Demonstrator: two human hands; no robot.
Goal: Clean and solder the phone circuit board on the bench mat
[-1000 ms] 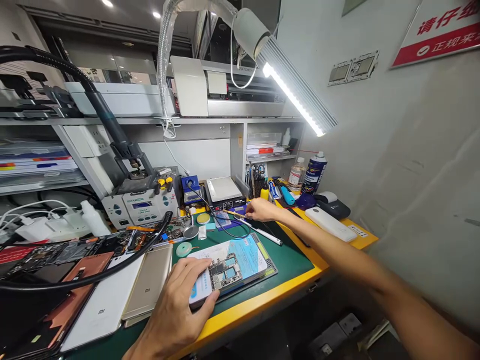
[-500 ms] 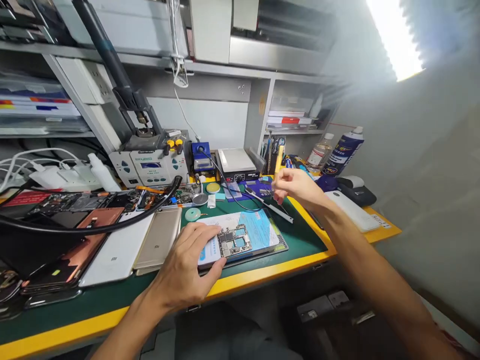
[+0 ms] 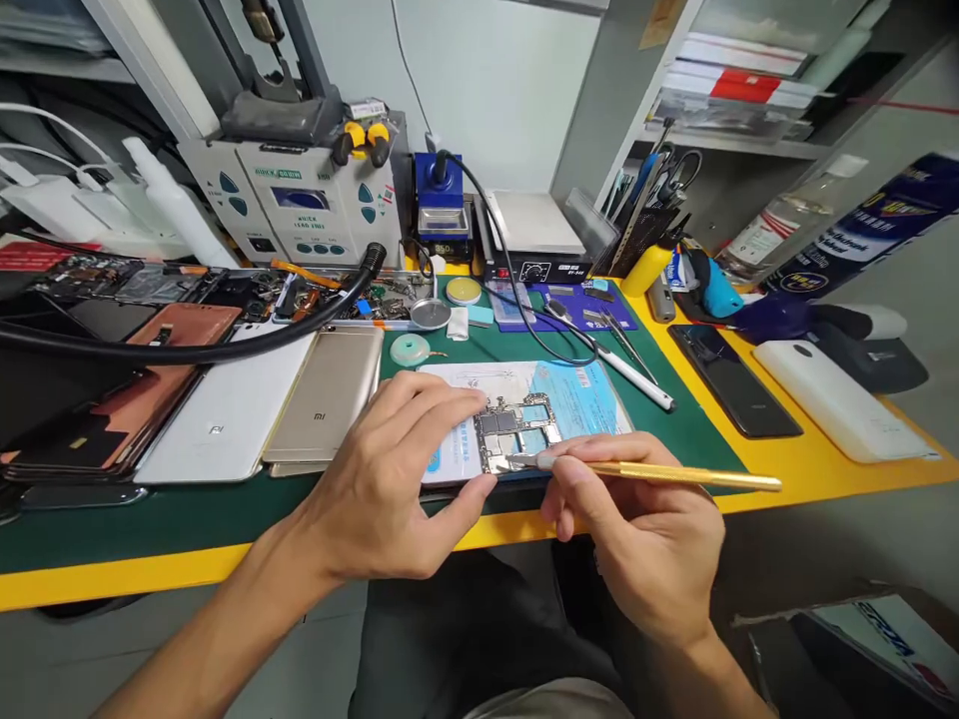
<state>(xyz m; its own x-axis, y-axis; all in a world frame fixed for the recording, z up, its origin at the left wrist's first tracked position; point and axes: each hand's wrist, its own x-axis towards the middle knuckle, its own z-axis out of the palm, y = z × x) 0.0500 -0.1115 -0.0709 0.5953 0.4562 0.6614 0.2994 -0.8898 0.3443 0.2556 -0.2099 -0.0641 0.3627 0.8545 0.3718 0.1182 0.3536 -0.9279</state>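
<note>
A phone circuit board (image 3: pixel 497 424) lies on a white and blue printed pad (image 3: pixel 584 394). My left hand (image 3: pixel 386 474) grips the board by its left side, fingertips at the upper corner and thumb at the lower one. In my right hand (image 3: pixel 648 529) is a craft knife with a gold-coloured handle (image 3: pixel 696 475), held like a pen. Its blade points left and meets the lower edge of the board, near a silvery patch. The fingers hide part of the knife's grip.
A soldering iron (image 3: pixel 636 379) and tweezers (image 3: pixel 630 345) lie behind the pad. To the left are phone back covers (image 3: pixel 326 394) and a black hose (image 3: pixel 225 354). A rework station (image 3: pixel 300 200) stands behind. At right lie a dark phone (image 3: pixel 735 379) and a white phone (image 3: pixel 839 399).
My right hand has come down and left from beyond the pad, bringing the craft knife to the board. My left hand keeps its hold. The view has moved closer and tilted down.
</note>
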